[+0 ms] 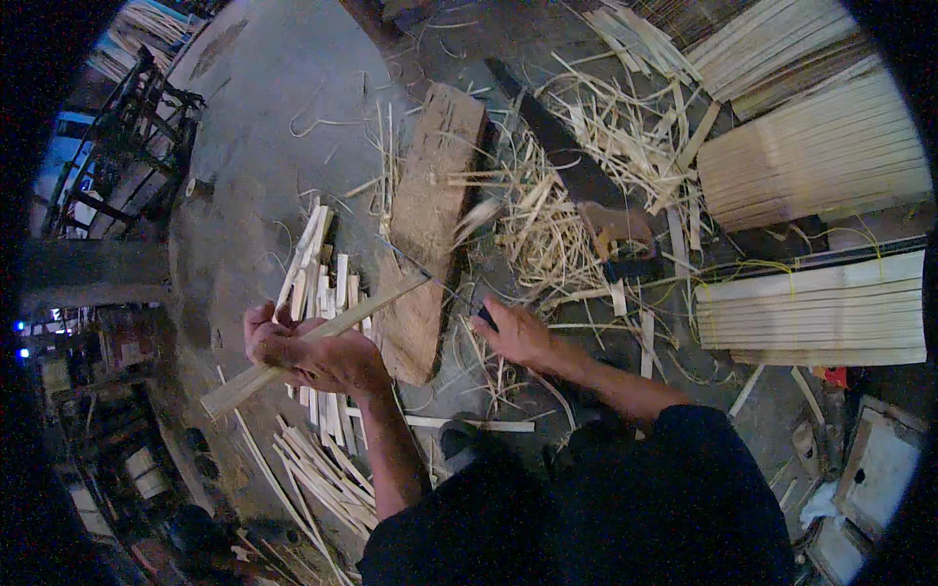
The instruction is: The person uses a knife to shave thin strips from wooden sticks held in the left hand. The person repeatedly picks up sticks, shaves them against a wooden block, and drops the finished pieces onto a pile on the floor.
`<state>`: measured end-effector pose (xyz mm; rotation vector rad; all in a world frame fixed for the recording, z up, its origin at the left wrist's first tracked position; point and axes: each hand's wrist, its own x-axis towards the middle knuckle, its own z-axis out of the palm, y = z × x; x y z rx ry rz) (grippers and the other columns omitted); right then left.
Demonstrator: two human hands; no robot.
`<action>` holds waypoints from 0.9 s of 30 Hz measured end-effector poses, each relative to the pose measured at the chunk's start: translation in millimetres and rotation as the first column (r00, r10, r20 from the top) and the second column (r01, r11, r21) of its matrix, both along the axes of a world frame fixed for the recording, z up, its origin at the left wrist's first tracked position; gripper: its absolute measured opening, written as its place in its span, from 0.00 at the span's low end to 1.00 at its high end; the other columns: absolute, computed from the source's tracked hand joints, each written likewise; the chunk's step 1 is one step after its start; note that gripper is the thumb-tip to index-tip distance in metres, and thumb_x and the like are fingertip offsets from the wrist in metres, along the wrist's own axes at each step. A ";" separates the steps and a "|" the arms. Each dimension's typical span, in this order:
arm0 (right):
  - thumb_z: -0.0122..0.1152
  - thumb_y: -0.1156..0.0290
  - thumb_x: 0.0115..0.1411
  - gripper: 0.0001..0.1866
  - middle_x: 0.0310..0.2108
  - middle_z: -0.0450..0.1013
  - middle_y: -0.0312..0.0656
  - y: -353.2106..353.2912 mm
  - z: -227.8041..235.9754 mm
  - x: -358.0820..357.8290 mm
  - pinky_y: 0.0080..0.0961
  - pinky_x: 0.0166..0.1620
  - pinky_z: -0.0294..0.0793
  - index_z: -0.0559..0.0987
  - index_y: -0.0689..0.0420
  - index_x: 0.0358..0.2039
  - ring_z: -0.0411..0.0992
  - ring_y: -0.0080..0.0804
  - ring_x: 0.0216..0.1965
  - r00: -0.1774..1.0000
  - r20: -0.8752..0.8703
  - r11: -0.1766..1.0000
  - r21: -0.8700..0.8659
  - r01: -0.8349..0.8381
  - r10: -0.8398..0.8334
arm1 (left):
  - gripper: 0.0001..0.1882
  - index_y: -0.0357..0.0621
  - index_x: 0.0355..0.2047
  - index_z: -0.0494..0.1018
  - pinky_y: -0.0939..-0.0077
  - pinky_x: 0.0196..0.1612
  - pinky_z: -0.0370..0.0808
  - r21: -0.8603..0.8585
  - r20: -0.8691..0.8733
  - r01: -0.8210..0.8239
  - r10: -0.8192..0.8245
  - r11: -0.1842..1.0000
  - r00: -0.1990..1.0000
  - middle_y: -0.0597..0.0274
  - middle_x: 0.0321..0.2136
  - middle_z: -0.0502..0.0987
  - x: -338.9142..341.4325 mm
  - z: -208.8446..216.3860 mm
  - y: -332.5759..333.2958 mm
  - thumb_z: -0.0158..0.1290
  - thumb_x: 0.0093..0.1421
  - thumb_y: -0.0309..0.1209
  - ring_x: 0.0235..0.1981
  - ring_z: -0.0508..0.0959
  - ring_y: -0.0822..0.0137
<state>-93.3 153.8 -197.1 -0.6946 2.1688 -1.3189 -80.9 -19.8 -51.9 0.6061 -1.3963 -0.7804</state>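
My left hand (318,356) is closed round a pale flat bamboo strip (376,305), held slanting upward to the right. In my right hand (523,337) is a knife with a dark handle (484,315). Its thin blade (405,258) points up and left and crosses the strip's far end. Whether the edge bites into the strip cannot be made out. Beneath the blade lies a thick wooden block (430,166). A bundle of pale strips (318,264) lies beyond my left hand, partly hidden by it.
A handsaw (562,156) rests on a heap of curled shavings (547,230) right of the block. Stacks of flat slats (811,313) line the right side. More loose strips (322,479) lie near my left forearm. A dark metal frame (127,156) stands at the far left.
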 end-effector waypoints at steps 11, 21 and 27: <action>0.52 0.59 0.60 0.18 0.25 0.72 0.57 -12.9 45.5 4.8 0.48 0.30 0.70 0.65 0.60 0.41 0.71 0.59 0.29 0.990 -0.016 0.988 -0.065 -0.143 0.143 | 0.18 0.47 0.24 0.54 0.76 0.37 0.63 -0.080 -0.093 0.360 -0.367 0.929 0.926 0.63 0.30 0.58 10.3 0.0 -10.4 0.36 0.67 0.44 0.32 0.61 0.68; 0.53 0.59 0.60 0.16 0.27 0.72 0.56 -11.5 47.1 13.4 0.47 0.29 0.71 0.67 0.59 0.40 0.71 0.59 0.29 0.987 -0.119 0.992 -0.057 -0.112 0.104 | 0.19 0.47 0.23 0.55 0.77 0.34 0.63 -0.117 -0.024 0.098 -0.101 0.988 0.995 0.62 0.30 0.59 18.1 -5.9 -9.6 0.38 0.67 0.45 0.32 0.62 0.68; 0.53 0.58 0.60 0.16 0.22 0.72 0.56 7.7 12.6 -3.1 0.47 0.27 0.69 0.67 0.59 0.38 0.72 0.58 0.27 0.996 0.075 0.967 0.248 -0.063 0.046 | 0.19 0.47 0.23 0.55 0.76 0.37 0.63 -0.047 -0.142 0.282 -0.286 0.958 0.948 0.61 0.29 0.61 14.8 -4.9 -3.7 0.40 0.66 0.45 0.31 0.63 0.67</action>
